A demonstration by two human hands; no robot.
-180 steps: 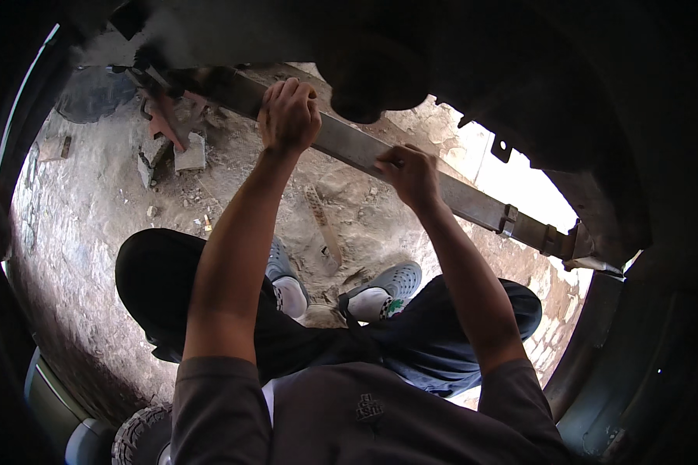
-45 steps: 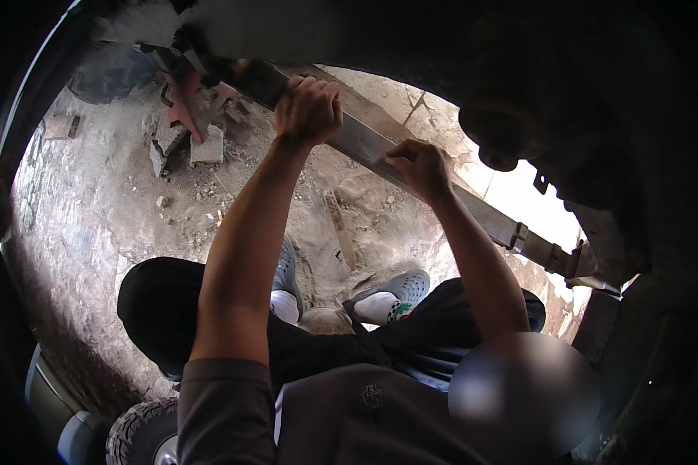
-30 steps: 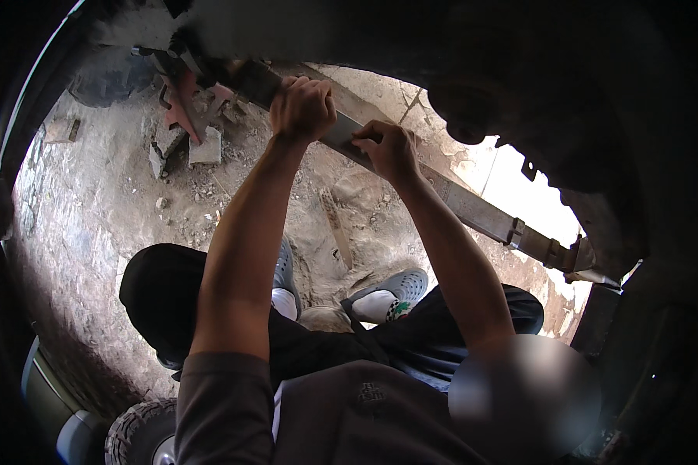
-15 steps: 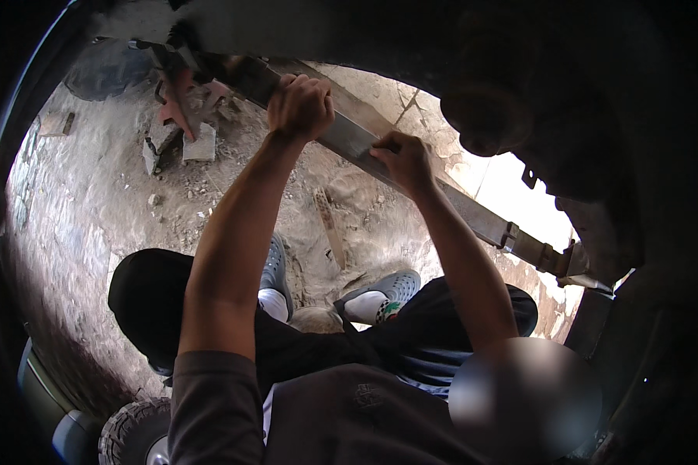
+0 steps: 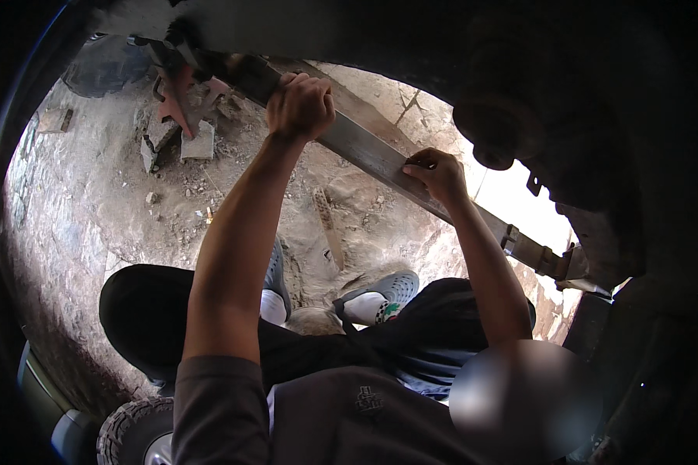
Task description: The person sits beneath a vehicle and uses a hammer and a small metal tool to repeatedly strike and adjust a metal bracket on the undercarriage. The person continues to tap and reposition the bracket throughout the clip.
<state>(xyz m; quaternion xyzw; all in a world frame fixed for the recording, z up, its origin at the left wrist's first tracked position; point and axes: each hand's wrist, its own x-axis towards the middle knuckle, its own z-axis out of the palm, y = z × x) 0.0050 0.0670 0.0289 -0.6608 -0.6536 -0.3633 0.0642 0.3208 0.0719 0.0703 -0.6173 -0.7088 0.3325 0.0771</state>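
Note:
A long, flat grey leaf spring (image 5: 367, 146) runs slantwise from the upper left down to the right beneath a dark vehicle underside. My left hand (image 5: 301, 107) is closed round its upper part, knuckles up. Farther down to the right, my right hand (image 5: 440, 177) is at the bar's face, thumb and forefinger pinched together. Anything between those fingertips is too small to make out. Metal clips (image 5: 510, 238) wrap the spring near its lower right end.
Dark vehicle parts (image 5: 496, 128) hang at the upper right. A reddish stand (image 5: 180, 105) and broken blocks (image 5: 198, 140) are on the dirt ground at upper left. A perforated strip (image 5: 328, 226) lies ahead of my shoes (image 5: 392, 290). A tyre (image 5: 136, 430) is at lower left.
My right hand has slid along the spring, down and to the right, fingers still pinched. My left hand keeps its place on the bar.

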